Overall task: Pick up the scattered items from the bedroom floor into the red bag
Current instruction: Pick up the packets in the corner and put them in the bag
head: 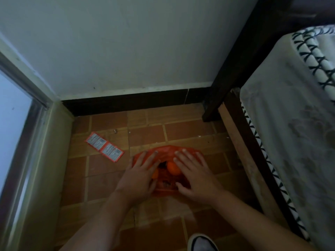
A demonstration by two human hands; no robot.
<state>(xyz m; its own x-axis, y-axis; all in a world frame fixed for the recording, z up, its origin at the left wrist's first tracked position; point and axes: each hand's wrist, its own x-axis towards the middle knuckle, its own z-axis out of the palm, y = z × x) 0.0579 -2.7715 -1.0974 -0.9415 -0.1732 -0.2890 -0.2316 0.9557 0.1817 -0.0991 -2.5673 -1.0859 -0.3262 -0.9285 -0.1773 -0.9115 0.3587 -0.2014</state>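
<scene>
The red bag (165, 151) lies on the tiled floor in front of me, its mouth spread apart. My left hand (141, 173) presses on the bag's left side and my right hand (194, 173) on its right side, fingers spread, thumbs at the near rim. Between them an orange round item (173, 168) shows inside the bag, with another orange piece (155, 173) by my left hand and some dark items beneath. A strip of red and white sachets (104, 147) lies flat on the floor to the left of the bag.
A bed (290, 124) with a dark wooden frame (233, 69) fills the right side. A wall with a dark skirting board (134, 101) is ahead. A door frame (36, 142) stands at the left. My shoe (202, 243) shows at the bottom. Small crumbs (115, 131) dot the tiles.
</scene>
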